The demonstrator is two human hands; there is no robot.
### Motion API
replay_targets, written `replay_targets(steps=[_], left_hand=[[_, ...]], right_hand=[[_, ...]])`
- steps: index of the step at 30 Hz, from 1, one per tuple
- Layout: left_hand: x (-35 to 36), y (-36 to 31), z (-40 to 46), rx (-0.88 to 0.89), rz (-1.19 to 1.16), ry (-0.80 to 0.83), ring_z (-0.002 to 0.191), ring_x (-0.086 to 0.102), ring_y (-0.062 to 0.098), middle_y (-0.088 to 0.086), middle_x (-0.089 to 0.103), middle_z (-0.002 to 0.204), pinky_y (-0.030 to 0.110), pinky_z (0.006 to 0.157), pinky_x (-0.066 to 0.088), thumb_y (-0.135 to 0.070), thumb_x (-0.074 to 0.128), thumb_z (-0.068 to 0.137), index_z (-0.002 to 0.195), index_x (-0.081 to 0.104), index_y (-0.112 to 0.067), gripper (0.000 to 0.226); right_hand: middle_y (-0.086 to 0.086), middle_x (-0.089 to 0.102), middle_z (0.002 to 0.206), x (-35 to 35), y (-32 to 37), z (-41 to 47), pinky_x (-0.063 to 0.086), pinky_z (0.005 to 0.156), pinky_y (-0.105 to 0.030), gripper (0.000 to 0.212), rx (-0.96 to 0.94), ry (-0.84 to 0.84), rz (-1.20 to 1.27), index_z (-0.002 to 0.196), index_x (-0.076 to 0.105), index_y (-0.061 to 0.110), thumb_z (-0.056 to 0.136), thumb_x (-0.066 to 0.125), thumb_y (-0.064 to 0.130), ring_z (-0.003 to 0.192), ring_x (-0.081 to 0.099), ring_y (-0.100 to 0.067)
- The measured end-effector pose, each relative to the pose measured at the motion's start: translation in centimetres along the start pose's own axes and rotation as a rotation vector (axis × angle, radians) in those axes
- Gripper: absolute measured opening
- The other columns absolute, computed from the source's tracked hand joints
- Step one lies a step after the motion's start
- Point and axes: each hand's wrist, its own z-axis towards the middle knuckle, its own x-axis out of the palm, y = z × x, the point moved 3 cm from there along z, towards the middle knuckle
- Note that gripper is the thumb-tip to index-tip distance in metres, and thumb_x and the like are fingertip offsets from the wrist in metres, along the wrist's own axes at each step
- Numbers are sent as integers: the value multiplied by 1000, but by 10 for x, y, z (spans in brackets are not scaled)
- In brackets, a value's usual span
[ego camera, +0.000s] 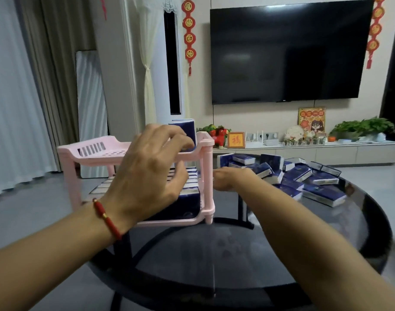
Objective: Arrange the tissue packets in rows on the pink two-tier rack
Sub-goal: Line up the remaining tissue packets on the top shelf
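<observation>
The pink two-tier rack (205, 142) stands on the left part of a round dark glass table (360, 221). Rows of navy tissue packets (192, 178) fill its lower tier. One navy packet (184, 127) stands upright at the right end of the top tier. My left hand (151, 167) is raised in front of the rack, its bent fingertips touching that upright packet and its thumb lower, in front of the lower tier. My right hand (228, 179) reaches just right of the rack, beside a loose pile of packets (304, 176), with nothing visible in it.
The left part of the rack's top tier (98, 151) is bare. The packet pile covers the table's far right side. Behind stand a TV on the wall, a low white cabinet (304, 151) with ornaments and plants, and curtains at the left.
</observation>
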Motion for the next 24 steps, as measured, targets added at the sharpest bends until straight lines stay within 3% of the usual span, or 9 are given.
replay_targets(steps=[5, 10, 12, 14, 17, 18, 20, 22, 24], left_hand=[[-2, -27, -16, 152, 3, -6, 114, 57, 36, 14, 65, 119, 51, 96, 47, -3, 63, 78, 108, 70, -4, 31], [12, -64, -25, 239, -151, 147, 115, 58, 30, 10, 65, 119, 42, 98, 49, -7, 65, 77, 110, 70, -7, 33], [22, -79, -30, 258, -247, 232, 116, 57, 26, 7, 63, 120, 39, 100, 50, -8, 63, 76, 112, 68, -10, 36], [33, -90, -36, 234, -344, 309, 116, 55, 20, 1, 59, 121, 36, 101, 48, -11, 60, 77, 113, 66, -16, 36], [45, -98, -46, 146, -457, 397, 119, 51, 11, -9, 54, 122, 30, 104, 45, -16, 59, 83, 117, 61, -23, 35], [47, -99, -47, 114, -480, 423, 120, 48, 8, -12, 53, 123, 26, 106, 42, -19, 58, 86, 119, 60, -25, 34], [54, -102, -50, 57, -500, 462, 120, 44, 2, -15, 52, 125, 18, 107, 36, -25, 57, 93, 124, 58, -27, 31], [63, -105, -52, -10, -511, 509, 122, 42, 2, -14, 53, 129, 17, 107, 34, -29, 55, 97, 130, 56, -26, 33], [72, -107, -53, -83, -512, 559, 126, 44, 7, -9, 54, 134, 20, 110, 34, -31, 54, 98, 133, 56, -23, 36]], right_hand=[[2, 34, 164, -13, -7, -50, 33, 114, -61, 60, 27, 31, -37, 151, 21, 59, 93, 34, 54, 148, 36, -31], [5, 46, 157, -10, -8, -109, 9, 111, -81, 45, -12, 5, 16, 145, 38, 46, 100, 36, 47, 148, 35, -29], [8, 51, 151, -8, -12, -132, 12, 113, -77, 42, -49, -10, 42, 140, 42, 46, 99, 42, 47, 147, 37, -27], [13, 60, 136, -10, -18, -157, 30, 112, -60, 36, -123, -82, 93, 133, 49, 48, 97, 48, 49, 134, 50, -24], [8, 59, 143, -15, -38, -188, 41, 103, -36, 40, -172, -326, 259, 141, 58, 35, 101, 55, 36, 124, 54, -13], [5, 56, 147, -15, -48, -194, 42, 104, -37, 41, -140, -388, 299, 142, 57, 33, 102, 55, 34, 124, 53, -12], [1, 47, 156, -9, -61, -200, 39, 110, -42, 46, -62, -329, 324, 148, 51, 32, 103, 54, 40, 132, 50, -17], [0, 40, 161, 3, -62, -202, 33, 116, -42, 54, -24, -206, 254, 152, 47, 28, 102, 52, 49, 142, 41, -20], [-2, 43, 156, 14, -57, -205, 34, 115, -40, 55, 0, -232, 211, 150, 48, 22, 103, 49, 50, 141, 40, -21]])
